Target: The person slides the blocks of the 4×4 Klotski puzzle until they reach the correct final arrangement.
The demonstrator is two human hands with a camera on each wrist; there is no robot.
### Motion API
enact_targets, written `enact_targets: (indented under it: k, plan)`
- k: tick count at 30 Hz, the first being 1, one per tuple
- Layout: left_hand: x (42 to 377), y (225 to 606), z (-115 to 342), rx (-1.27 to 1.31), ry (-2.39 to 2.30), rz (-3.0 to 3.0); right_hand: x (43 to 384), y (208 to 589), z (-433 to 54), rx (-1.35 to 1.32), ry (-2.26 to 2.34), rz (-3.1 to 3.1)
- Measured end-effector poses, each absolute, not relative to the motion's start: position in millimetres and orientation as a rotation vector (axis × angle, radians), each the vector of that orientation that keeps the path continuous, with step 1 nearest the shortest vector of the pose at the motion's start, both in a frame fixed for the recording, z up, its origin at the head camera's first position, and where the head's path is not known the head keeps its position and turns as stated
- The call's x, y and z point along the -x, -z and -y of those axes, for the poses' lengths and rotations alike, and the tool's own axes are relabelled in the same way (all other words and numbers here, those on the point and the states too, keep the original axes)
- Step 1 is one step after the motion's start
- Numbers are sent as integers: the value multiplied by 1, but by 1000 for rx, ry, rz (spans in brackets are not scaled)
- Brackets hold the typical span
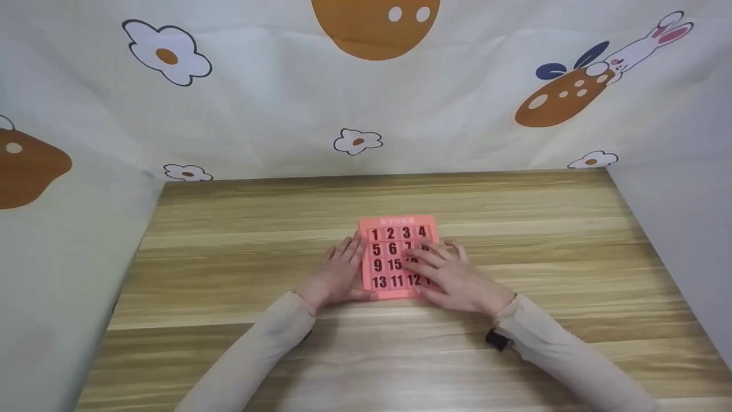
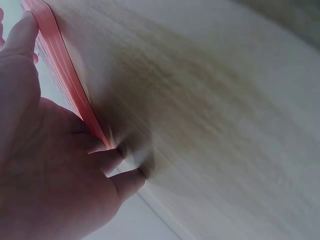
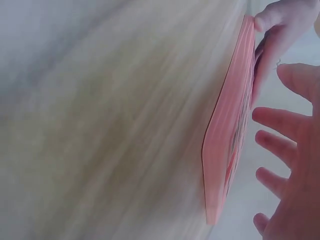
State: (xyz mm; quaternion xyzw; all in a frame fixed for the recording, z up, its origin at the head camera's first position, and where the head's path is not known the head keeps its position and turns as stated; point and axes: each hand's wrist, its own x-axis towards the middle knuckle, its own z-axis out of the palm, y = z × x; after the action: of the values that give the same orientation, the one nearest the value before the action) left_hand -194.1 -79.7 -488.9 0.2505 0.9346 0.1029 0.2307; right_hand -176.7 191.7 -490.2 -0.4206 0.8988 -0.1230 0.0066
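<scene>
A pink number sliding puzzle [image 1: 392, 249] lies on the table, its tiles bearing dark numerals. The top row reads 1 to 4. In the third row, a 15 tile [image 1: 394, 265] follows the 9. My left hand [image 1: 336, 274] holds the frame, fingers along its left side and thumb [image 2: 22, 37] on the near left corner. Over the right part of the tiles, my right hand [image 1: 457, 280] has its fingers spread and loosely bent, covering several numbers. The right wrist view shows those fingers [image 3: 280, 120] beside the puzzle's pink edge [image 3: 225, 125], gripping nothing; fingertip contact is unclear.
The wood-grain table [image 1: 257, 229] extends around the puzzle on all sides. A pale patterned cloth [image 1: 257, 103] rises along the back edge, and pale walls [image 1: 675, 189] flank the sides. A black strap end [image 1: 496, 339] hangs from the right sleeve.
</scene>
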Motion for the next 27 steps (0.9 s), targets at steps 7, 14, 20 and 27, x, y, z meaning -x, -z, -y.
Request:
enact_targets:
  k: [7,14,20,27]
  plan:
    - [194,489,80,-696,-267,-2579,166,491,-191,1457,380,-2756]
    - [193,490,80,-688,-277,-2575,163,494,-203,1466,429,-2807]
    - [192,490,80,-701,-283,-2586,163,492,-223,1408,489,-2901]
    - [194,490,78,-686,-245,-2584,163,493,-224,1143,349,-2954]
